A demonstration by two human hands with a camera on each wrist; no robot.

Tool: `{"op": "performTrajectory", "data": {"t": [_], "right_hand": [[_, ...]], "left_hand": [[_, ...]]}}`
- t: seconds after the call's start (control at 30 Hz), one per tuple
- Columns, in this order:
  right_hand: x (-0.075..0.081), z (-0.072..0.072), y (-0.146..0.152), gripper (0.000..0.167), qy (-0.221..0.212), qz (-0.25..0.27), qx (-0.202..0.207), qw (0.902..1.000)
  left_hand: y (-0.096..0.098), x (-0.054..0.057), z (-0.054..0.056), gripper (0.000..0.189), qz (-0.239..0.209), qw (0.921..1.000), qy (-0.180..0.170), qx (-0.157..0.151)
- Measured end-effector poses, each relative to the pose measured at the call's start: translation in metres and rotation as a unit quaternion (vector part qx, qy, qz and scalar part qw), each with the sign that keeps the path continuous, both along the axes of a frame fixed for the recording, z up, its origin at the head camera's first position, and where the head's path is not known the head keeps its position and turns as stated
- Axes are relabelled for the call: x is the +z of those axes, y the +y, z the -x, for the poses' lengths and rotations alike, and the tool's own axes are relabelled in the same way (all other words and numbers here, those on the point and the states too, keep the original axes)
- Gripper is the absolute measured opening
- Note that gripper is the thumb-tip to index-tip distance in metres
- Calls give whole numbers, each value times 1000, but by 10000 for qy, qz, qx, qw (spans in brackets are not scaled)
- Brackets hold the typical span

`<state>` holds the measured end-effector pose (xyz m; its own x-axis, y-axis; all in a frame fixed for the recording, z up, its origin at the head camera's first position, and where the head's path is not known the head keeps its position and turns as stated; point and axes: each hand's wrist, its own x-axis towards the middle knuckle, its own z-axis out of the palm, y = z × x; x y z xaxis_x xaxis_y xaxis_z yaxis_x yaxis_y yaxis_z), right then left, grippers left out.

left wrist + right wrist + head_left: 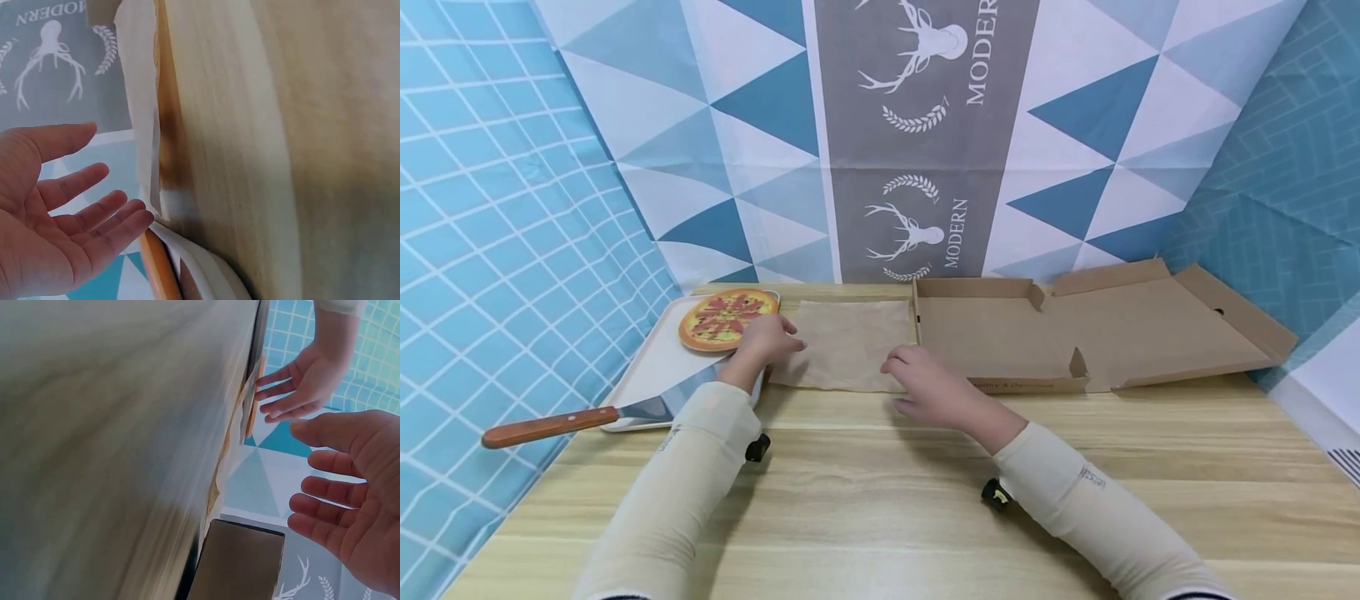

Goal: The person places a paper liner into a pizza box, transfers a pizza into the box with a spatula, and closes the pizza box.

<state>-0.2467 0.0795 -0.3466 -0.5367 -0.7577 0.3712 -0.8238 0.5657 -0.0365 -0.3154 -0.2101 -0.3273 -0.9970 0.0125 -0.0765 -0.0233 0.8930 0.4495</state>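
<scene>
A thin brown sheet of baking paper [852, 337] lies on the wooden table between a tray and a pizza box. Over its left edge is my left hand [764, 342], its fingers loosely spread and holding nothing; the left wrist view shows the bare palm [56, 219]. My right hand [934, 385] hovers by the sheet's front right corner, fingers slightly bent, with nothing between thumb and fingers [331, 494]. Left of the sheet, a pizza [726, 319] with red and yellow topping sits on the white tray [651, 354], close beside my left hand.
A pizza turner with a wooden handle [550, 427] lies across the tray's front, its handle jutting out left and its blade partly behind my left forearm. To the right stands an opened cardboard pizza box [977, 333], lid folded out rightward. A patterned cloth backdrop [917, 142] rises behind.
</scene>
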Motion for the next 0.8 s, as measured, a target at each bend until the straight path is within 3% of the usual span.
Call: {"op": "performTrajectory", "data": {"t": [0.4,0.6,0.8], "right_hand": [[1,4,-1,40,-295,-185,-83,9994],[1,5,0,40,-208,-335,-104,9992],[3,4,2,42,-180,-272,-105,9994]], "left_hand": [[-1,-4,23,41,138,9992,-359,55],[7,-3,29,34,98,9952,-869,437],[12,-2,30,38,46,9920,-1070,661]]}}
